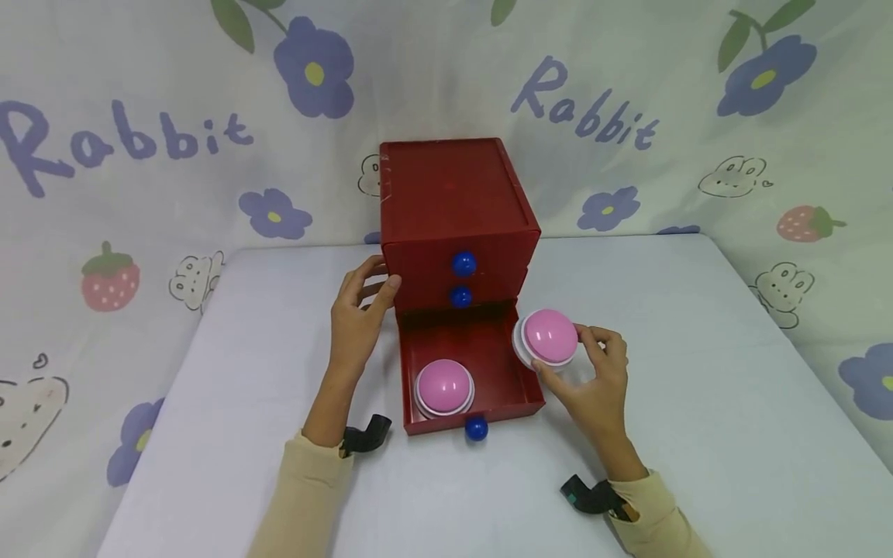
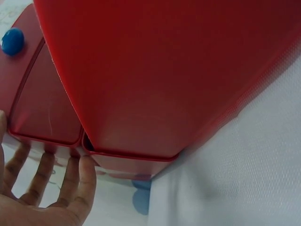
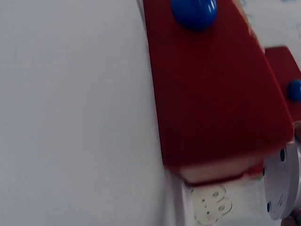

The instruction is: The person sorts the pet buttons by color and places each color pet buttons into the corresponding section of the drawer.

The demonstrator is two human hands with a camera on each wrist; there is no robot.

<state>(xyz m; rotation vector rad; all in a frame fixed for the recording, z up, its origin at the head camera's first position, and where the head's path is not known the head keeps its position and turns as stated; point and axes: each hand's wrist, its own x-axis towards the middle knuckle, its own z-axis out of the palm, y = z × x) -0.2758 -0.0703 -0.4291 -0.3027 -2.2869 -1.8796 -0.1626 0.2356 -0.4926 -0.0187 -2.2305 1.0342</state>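
Observation:
A small red chest of drawers (image 1: 453,194) stands on the table, its bottom drawer (image 1: 495,384) pulled out. One pink domed push button (image 1: 444,386) with a white base lies inside, at the drawer's front left. My right hand (image 1: 598,384) pinches a second pink push button (image 1: 551,335) by its white rim, tilted over the drawer's right wall. In the right wrist view only the underside of its white base (image 3: 281,181) shows, at the right edge. My left hand (image 1: 354,322) is at the chest's left side, its extended fingers (image 2: 71,181) against the wall.
Blue round knobs mark the drawers, including the upper knob (image 1: 463,263) and the open drawer's knob (image 1: 477,428). A white cloth covers the table (image 1: 698,403). Behind it hangs a patterned curtain (image 1: 446,70). Black wrist cameras (image 1: 593,496) sit at both cuffs.

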